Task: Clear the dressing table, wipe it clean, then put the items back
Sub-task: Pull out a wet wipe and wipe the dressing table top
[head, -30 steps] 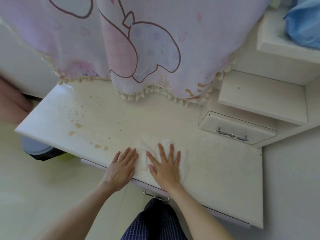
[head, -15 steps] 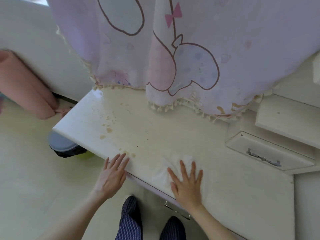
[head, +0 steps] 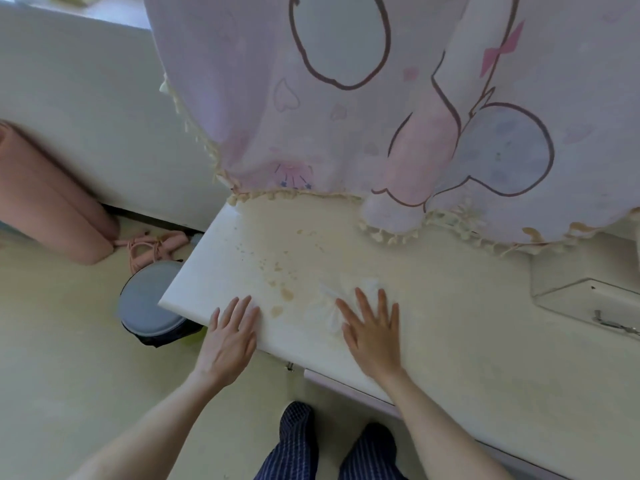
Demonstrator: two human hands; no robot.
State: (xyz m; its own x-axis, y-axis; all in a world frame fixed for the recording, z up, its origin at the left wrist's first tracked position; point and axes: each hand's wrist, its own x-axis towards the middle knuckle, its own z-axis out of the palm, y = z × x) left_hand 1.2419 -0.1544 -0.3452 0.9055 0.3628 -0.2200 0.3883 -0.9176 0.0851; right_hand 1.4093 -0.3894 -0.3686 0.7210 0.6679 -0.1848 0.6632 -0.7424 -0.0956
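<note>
Head view, wiping step: right hand (head: 375, 336) flat, fingers straight on white cloth (head: 332, 304) on dressing table (head: 467, 327), left hand (head: 230, 336) flat at front edge; advisable: even pressure, leftward over brown stains (head: 282, 297), bracing kept.

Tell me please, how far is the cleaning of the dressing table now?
Clearing looks done: no items stand on the visible part of the dressing table. Wiping is in hand: the right hand presses a white cloth flat on the top, and the left hand rests at the front edge. Left: brown stains beside the cloth are not yet wiped, and the items are not back.
</note>
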